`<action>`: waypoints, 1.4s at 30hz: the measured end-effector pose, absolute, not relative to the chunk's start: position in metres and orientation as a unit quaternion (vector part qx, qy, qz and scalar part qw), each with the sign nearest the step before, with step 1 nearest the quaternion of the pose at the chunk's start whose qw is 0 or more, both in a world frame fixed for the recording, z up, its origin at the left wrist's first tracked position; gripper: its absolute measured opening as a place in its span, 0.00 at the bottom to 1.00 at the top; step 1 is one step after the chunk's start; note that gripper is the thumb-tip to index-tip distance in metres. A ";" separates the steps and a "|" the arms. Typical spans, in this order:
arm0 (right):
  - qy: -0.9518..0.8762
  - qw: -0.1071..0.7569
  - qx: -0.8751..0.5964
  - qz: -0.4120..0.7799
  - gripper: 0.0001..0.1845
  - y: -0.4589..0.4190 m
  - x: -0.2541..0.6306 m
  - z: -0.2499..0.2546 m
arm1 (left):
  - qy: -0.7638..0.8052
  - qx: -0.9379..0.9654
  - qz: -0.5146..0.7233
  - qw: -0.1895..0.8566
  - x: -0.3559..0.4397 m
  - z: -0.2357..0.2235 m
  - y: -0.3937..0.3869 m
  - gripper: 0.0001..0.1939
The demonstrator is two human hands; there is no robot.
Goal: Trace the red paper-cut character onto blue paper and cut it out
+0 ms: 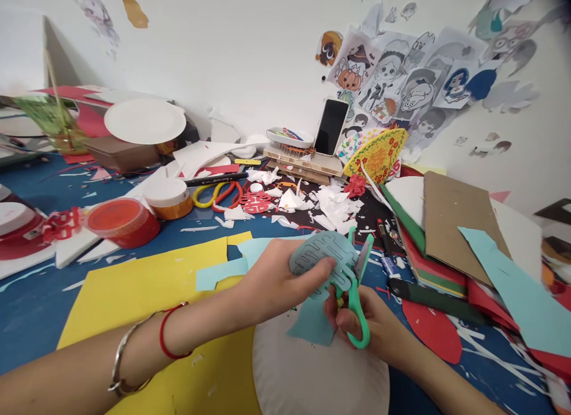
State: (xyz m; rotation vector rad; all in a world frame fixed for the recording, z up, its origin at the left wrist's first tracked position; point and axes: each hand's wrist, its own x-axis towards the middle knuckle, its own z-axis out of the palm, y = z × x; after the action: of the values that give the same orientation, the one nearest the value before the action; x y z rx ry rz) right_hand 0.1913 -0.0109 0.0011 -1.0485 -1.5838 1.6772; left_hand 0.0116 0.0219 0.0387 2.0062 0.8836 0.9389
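My left hand (pixel 276 281) pinches a light blue paper cutout (pixel 319 257) with a drawn pattern, thumb on top. My right hand (pixel 372 329) grips green-handled scissors (pixel 357 296), fingers through the loops, with the blades open against the right edge of the cutout. A loose strip of the same blue paper (pixel 312 323) hangs below the cutout. Both hands hover above a white paper plate (pixel 312 373) and a yellow paper sheet (pixel 147 296) on the blue table. My left wrist wears a silver bangle and a red string.
White paper scraps (pixel 330 204) and a red cutout (pixel 255 204) litter the middle. A tape roll (pixel 122 220), yellow and red scissors (pixel 218 194), a propped phone (pixel 331 126), stacked coloured card and cardboard (pixel 450 225) at right, and drawings on the wall (pixel 401 76) surround the area.
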 end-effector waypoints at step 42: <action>-0.609 0.289 -0.396 0.623 0.28 -0.013 0.191 0.001 | 0.351 0.759 0.430 0.340 0.011 0.037 0.022 0.14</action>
State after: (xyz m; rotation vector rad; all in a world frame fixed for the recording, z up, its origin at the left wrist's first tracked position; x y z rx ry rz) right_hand 0.1909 -0.0134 0.0010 -1.0582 -1.6263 1.6629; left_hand 0.0112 0.0217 0.0371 1.9759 0.9124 1.1206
